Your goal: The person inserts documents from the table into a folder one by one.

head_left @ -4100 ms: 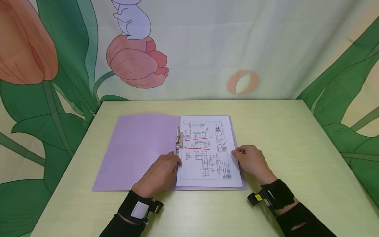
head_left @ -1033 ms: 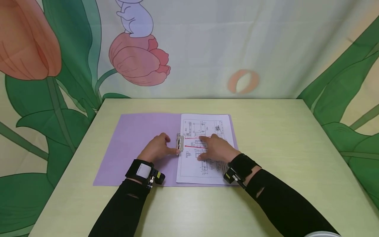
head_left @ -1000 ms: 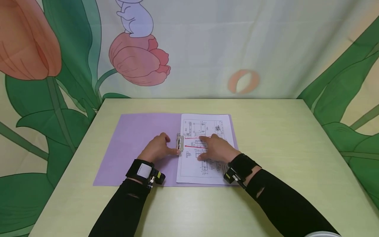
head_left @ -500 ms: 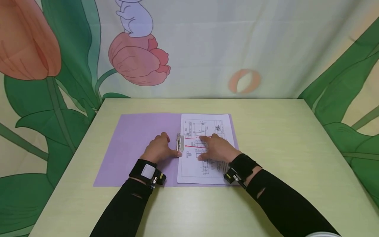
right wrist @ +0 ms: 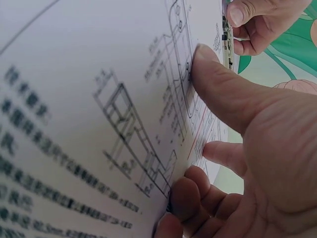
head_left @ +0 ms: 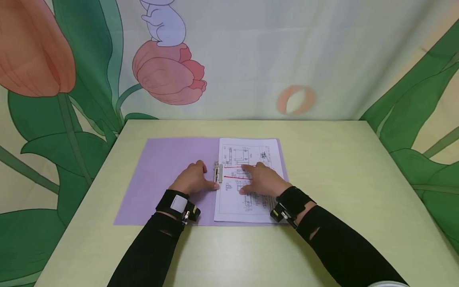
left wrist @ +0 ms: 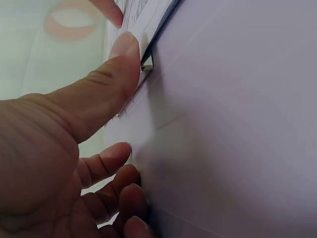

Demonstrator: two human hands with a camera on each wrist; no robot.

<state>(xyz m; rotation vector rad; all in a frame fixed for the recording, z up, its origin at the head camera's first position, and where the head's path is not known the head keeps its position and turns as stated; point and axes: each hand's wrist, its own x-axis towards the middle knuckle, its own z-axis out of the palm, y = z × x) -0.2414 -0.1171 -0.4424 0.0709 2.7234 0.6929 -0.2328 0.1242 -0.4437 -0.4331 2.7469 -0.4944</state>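
Observation:
A purple folder (head_left: 168,155) lies spread flat on the table, its metal lever clip (head_left: 218,173) at the fold. On the right half sits a stack of printed drawing sheets (head_left: 229,209), with red lines on the top sheet. My left hand (head_left: 191,179) is over the left cover; its thumb presses at the near end of the clip. In the left wrist view, the other fingers bend loosely against the purple cover. My right hand (head_left: 265,180) rests on the top sheet, fingers spread and thumb (right wrist: 205,64) on the paper.
The pale wooden table (head_left: 333,167) extends around the folder on all sides. A printed curtain (head_left: 244,59) hangs behind its far edge. At the bottom right, part of a white rounded thing (head_left: 389,284) shows.
Since the first frame, my right hand has moved from the sheets' right edge onto the paper; my left hand went up beside the clip, whose metal part now reaches less far up. Lately, hardly any motion.

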